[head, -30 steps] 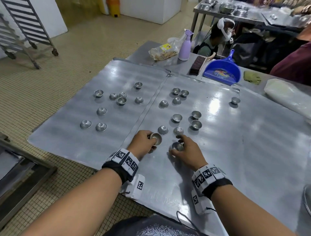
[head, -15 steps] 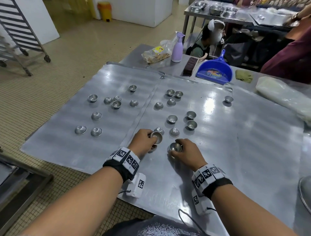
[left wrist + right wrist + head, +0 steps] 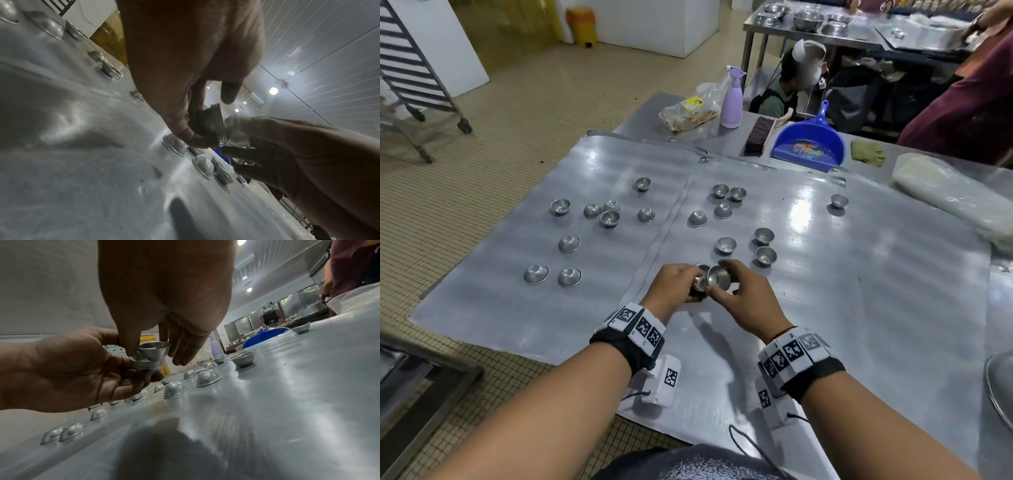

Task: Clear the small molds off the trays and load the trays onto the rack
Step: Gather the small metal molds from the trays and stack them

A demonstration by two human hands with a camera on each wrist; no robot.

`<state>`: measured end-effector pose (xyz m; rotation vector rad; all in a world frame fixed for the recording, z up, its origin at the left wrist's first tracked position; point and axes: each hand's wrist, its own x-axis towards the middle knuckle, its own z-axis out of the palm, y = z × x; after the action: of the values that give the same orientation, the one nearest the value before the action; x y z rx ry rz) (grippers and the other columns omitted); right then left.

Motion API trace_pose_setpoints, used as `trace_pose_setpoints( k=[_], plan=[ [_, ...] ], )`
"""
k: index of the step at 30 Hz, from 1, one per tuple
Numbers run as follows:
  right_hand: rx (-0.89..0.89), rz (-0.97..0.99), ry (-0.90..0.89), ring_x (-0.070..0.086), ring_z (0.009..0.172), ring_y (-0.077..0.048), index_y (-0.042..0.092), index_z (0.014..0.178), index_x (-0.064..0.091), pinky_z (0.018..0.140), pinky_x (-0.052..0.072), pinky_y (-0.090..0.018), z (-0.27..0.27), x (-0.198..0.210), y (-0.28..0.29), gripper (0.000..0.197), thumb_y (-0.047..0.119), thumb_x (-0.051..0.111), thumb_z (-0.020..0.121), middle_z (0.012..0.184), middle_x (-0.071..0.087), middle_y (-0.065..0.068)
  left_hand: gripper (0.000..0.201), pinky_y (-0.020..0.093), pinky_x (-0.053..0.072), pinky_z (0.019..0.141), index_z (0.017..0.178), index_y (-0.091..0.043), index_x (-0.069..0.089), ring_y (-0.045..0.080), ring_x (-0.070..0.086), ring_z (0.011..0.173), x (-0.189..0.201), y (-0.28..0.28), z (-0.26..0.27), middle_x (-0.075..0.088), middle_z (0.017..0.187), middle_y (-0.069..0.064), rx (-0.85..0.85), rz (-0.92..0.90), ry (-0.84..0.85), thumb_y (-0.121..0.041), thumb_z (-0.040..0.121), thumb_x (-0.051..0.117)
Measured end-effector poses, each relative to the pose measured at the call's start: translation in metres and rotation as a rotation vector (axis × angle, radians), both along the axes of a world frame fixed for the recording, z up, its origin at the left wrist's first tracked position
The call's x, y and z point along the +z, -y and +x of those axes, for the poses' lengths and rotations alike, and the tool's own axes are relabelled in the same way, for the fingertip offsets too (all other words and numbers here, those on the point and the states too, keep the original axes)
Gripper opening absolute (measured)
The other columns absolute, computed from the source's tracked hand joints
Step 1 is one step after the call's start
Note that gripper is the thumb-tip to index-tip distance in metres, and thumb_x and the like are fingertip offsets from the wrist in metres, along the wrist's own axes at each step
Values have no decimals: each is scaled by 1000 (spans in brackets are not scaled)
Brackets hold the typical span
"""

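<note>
Mold (image 3: pixel 718 277) pinched in right hand (image 3: pixel 748 301), over stack (image 3: pixel 147 365) gripped in left hand (image 3: pixel 671 286), above tray (image 3: pixel 859 308).

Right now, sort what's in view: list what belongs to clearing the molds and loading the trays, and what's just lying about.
Job:
- left hand gripping the stack of molds
- right hand pinching a single mold
- loose molds
- trays
- rack

Lying about:
- spray bottle
- blue dustpan
- brush
- snack bag
</note>
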<state>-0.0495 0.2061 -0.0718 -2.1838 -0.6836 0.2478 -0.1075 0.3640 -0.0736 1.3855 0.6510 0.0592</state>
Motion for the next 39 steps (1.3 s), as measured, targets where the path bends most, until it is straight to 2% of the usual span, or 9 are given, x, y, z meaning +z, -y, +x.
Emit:
trace_pose_setpoints(
  k=[5, 8, 13, 18, 22, 25, 32, 36, 39],
  plan=[
    [27, 3, -9, 64, 100, -13, 32, 126, 55, 85, 54, -41, -4, -5, -10, 59, 61, 63, 75, 110, 69, 10, 26, 49, 59, 81, 77, -4, 68, 27, 64, 75, 7, 2, -3, 64, 76, 16, 38, -132, 23, -14, 94, 51],
    [32, -5, -8, 63, 103, -14, 34, 127, 53, 88, 53, -41, -4, -9, -15, 61, 63, 63, 74, 112, 68, 9, 27, 44, 59, 77, 75, -5, 68, 25, 63, 70, 7, 2, -6, 63, 73, 15, 50, -167, 30, -15, 95, 51],
    [73, -16, -35, 62, 109, -8, 32, 133, 53, 91, 52, -35, -3, -10, -16, 63, 58, 66, 78, 123, 65, 10, 17, 40, 60, 74, 76, -4, 74, 24, 64, 69, -3, -6, -7, 64, 69, 12, 32, -64, 33, -16, 84, 66],
    [-76, -105, 54, 65, 100, -16, 22, 123, 64, 87, 50, -34, 23, -10, -9, 35, 38, 61, 92, 124, 64, -1, 10, 29, 54, 62, 89, 5, 71, 16, 62, 54, -12, -13, -9, 63, 65, 3, 97, 94, -3, -4, 88, 67],
    [-89, -285, 2, 58, 117, -26, 22, 135, 56, 95, 48, -40, 45, -14, -7, 44, 38, 55, 93, 141, 51, -5, 12, 33, 52, 62, 94, 5, 70, 20, 66, 61, -14, -15, -13, 65, 69, 5, 77, 159, -34, -3, 90, 61],
    [-9, -406, -27, 48, 131, -26, 21, 143, 48, 102, 43, -40, 52, -17, -7, 53, 34, 56, 93, 147, 47, -6, 12, 34, 49, 60, 92, 4, 69, 22, 65, 61, -12, -14, -14, 64, 68, 6, 60, 166, -34, -3, 90, 60],
    [-11, -456, -37, 57, 112, -29, 23, 128, 53, 86, 47, -37, 47, -24, -8, 42, 24, 62, 87, 124, 55, -8, 10, 27, 47, 52, 87, -4, 71, 21, 65, 59, -12, -12, -13, 64, 65, 4, 30, 180, -35, -2, 87, 61],
    [-60, -467, -29, 61, 98, -30, 23, 111, 53, 74, 47, -36, 40, -21, -9, 26, 20, 55, 85, 101, 54, -2, 11, 23, 43, 46, 88, 2, 70, 17, 59, 51, -11, -6, -13, 60, 65, 7, 25, 193, -28, 1, 87, 60],
    [-50, -472, -27, 61, 104, -30, 24, 123, 54, 79, 48, -37, 37, -22, -8, 37, 21, 54, 86, 111, 60, -3, 11, 22, 43, 45, 90, 3, 70, 12, 58, 47, -12, -4, -14, 60, 67, 8, 13, 195, -31, 2, 88, 59]
  ],
)
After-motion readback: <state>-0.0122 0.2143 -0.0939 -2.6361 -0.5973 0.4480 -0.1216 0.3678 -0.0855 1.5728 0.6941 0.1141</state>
